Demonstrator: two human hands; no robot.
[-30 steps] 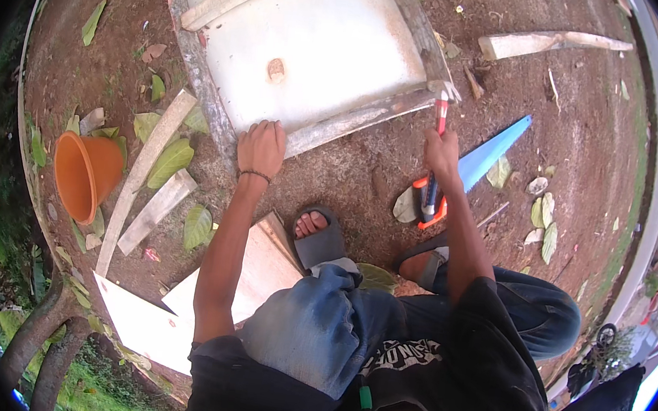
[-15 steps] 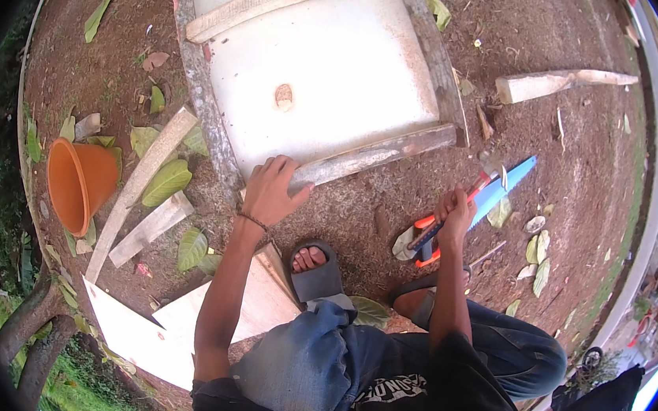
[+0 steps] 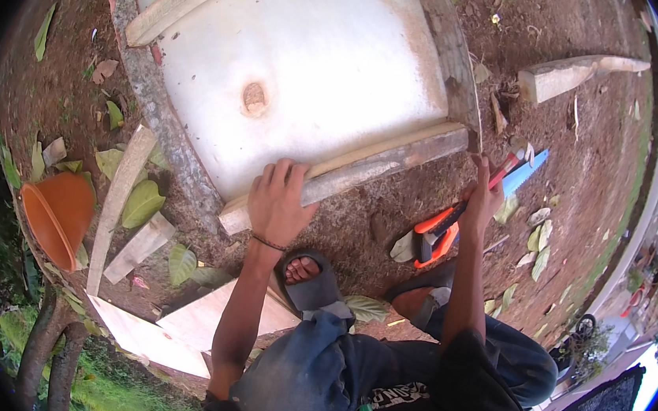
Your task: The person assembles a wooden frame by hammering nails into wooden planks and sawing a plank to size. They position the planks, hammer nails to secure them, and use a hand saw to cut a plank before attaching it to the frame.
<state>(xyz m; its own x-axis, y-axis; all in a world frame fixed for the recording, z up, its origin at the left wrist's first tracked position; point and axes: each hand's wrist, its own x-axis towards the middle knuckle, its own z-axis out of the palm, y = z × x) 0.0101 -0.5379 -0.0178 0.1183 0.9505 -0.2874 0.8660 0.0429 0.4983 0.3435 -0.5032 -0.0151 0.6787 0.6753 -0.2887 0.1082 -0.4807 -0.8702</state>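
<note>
My left hand (image 3: 275, 207) is closed over the near wooden strip (image 3: 396, 161), with the fingers on top and the thumb along its front side. The strip lies along the near edge of a white panel (image 3: 342, 64) framed with rough wood. To the right, my right hand (image 3: 485, 200) is wrapped round a hammer (image 3: 503, 172) with a red neck and dark handle. One finger points up near the strip's right end. Beneath the hammer, a handsaw (image 3: 524, 173) with a blue blade and orange-and-black handle rests on the soil.
An orange pot (image 3: 59, 215) lies tipped at left, beside a long wooden slat (image 3: 121, 205) and a short offcut (image 3: 140, 249). Pale boards (image 3: 146, 336) lie near my left forearm. A thick timber piece (image 3: 579, 75) is at the far right. Leaves dot the ground.
The view has shifted closer to the panel. My right hand has moved up toward the strip's right end with the hammer, showing more of the saw's handle. My left hand remains on the strip.
</note>
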